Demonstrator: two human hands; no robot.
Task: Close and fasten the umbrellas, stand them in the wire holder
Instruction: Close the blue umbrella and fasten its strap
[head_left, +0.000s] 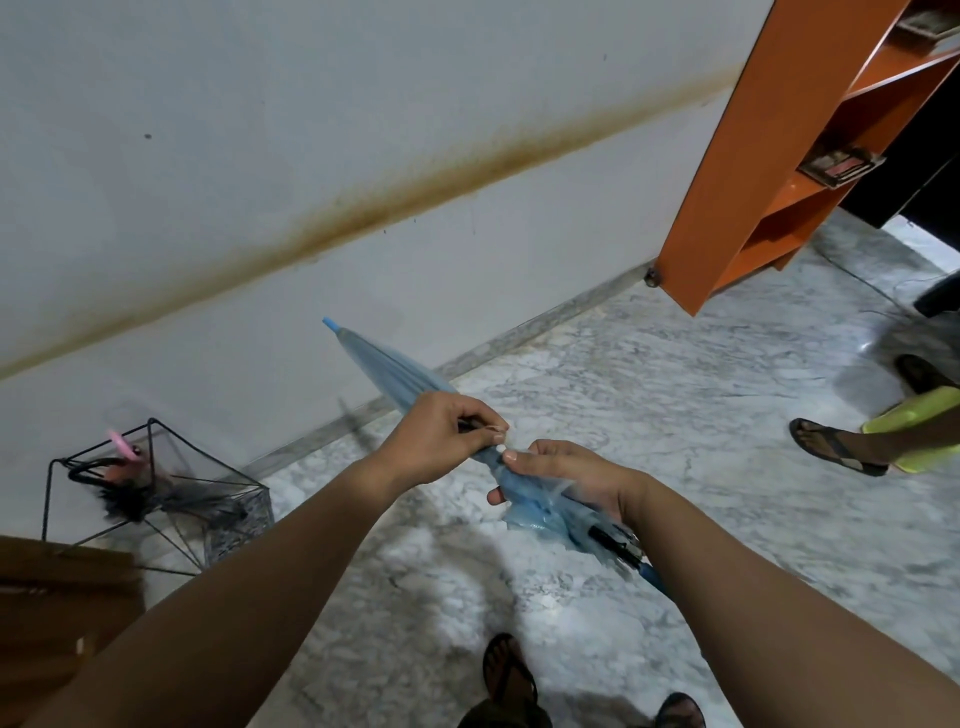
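Right hand (566, 480) wraps the gathered canopy of the blue umbrella (395, 379) near its handle end. Left hand (441, 436) pinches what looks like the closing strap at mid-length; view too blurred to confirm. Umbrella held in the air, long axis running from lower right up-left, tip toward the wall. Canopy translucent blue, furled, loose at the hem. Wire holder (156, 499) stands far left, nearer the left arm, with dark umbrellas inside.

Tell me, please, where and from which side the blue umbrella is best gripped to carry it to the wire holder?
Probably around the gathered canopy at mid-length, from above. The blue umbrella lies slanted, tip up toward the wall, handle low by the right hand; its middle is the narrowest, bundled part. The left hand already pinches there. The wire holder stands left, open-topped.
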